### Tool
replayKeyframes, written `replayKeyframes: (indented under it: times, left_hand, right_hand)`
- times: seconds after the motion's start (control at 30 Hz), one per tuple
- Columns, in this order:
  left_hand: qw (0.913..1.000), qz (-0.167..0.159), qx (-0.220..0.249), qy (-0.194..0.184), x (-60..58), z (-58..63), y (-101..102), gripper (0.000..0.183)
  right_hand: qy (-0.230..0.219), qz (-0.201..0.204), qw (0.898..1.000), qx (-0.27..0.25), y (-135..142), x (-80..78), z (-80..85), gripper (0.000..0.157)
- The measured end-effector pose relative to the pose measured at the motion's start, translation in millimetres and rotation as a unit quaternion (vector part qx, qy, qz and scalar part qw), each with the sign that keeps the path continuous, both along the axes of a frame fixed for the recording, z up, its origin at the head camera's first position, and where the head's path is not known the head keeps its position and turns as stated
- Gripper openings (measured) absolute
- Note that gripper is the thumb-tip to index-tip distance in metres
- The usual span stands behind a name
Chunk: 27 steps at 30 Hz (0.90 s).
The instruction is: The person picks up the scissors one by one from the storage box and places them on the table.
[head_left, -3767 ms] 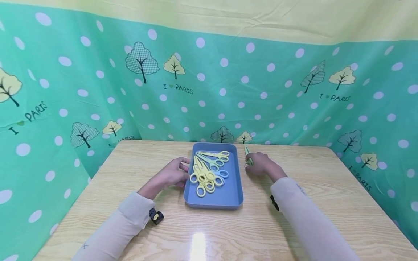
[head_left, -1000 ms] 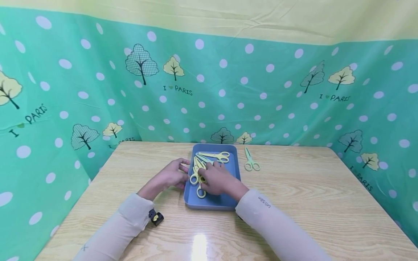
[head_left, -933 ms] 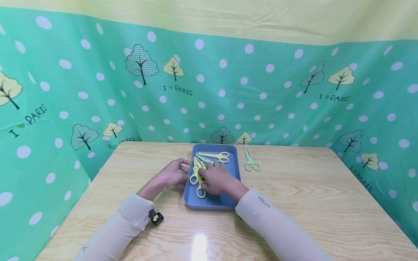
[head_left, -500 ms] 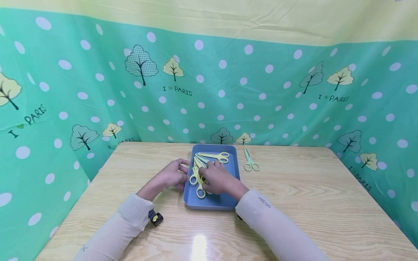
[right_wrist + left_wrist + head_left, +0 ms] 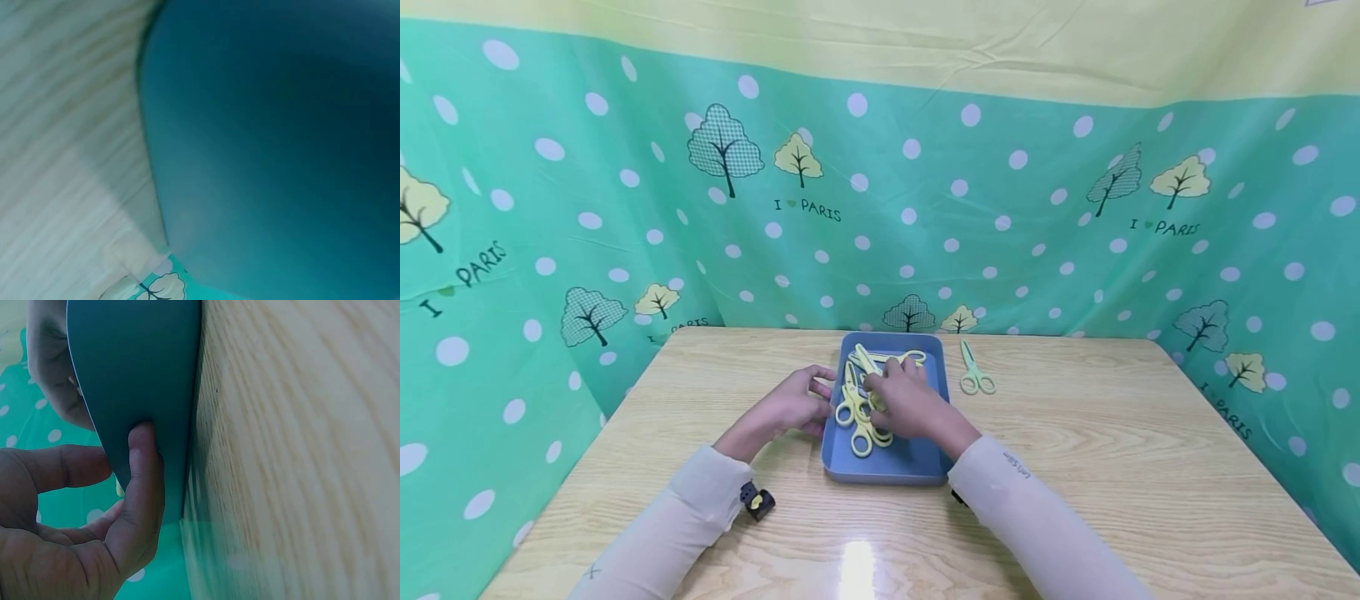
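A blue rectangular tray [image 5: 917, 460] stands on the table with several pairs of scissors in it. My right hand [image 5: 910, 402] holds a pair of yellow scissors [image 5: 867, 360] above the others, blades pointing away; its handles are mostly hidden by the fingers. More yellow scissors [image 5: 851, 387] lie overlapped at the tray's left side, and another yellow pair is partly covered at the back. At the tray's left wall, my left hand [image 5: 796, 402] grips the edge; in the left wrist view one finger [image 5: 143, 450] presses the outer wall and another meets the rim.
Right of the tray, a pair of green scissors [image 5: 972, 367] lies on the wooden table [image 5: 1075, 467]. A green and yellow patterned curtain [image 5: 880, 208] hangs behind and at both sides. The right wrist view shows mostly the tray's blue wall [image 5: 262, 156].
The green scissors were set down right of the tray. My right hand then went into the pile and now raises a yellow pair slightly, farther back. The left hand has stayed put.
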<state>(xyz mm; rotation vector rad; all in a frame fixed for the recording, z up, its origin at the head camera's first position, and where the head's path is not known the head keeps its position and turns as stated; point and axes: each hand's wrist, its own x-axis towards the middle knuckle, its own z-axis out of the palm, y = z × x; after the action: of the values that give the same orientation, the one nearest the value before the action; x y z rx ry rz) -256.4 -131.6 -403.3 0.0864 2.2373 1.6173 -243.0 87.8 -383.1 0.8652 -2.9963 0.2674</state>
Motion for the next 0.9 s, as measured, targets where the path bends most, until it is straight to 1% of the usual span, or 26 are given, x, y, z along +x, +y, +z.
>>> replayKeyframes:
  times: [0.17,0.3,0.5,0.73,0.9]
  left_hand:
    - [1.0000,0.000,0.005,-0.001,0.6,0.9,-0.6,0.062]
    - [1.0000,-0.001,0.004,-0.001,0.7,1.2,-1.0,0.062]
    - [1.0000,-0.004,-0.003,-0.001,0.5,0.9,-0.8,0.061]
    - [1.0000,-0.007,-0.002,0.001,0.9,2.5,0.5,0.061]
    - [1.0000,-0.006,-0.003,-0.002,1.8,3.1,0.2,0.061]
  right_hand:
    - [0.016,-0.017,1.000,-0.006,6.6,-3.9,0.7,0.043]
    - [0.032,-0.033,0.999,-0.004,12.5,-4.9,5.1,0.041]
    - [0.037,-0.073,0.996,-0.022,24.1,-6.7,8.3,0.042]
    - [0.042,-0.131,0.989,-0.049,45.2,-13.4,6.4,0.044]
    - [0.040,-0.165,0.982,-0.085,62.8,-15.9,4.5,0.046]
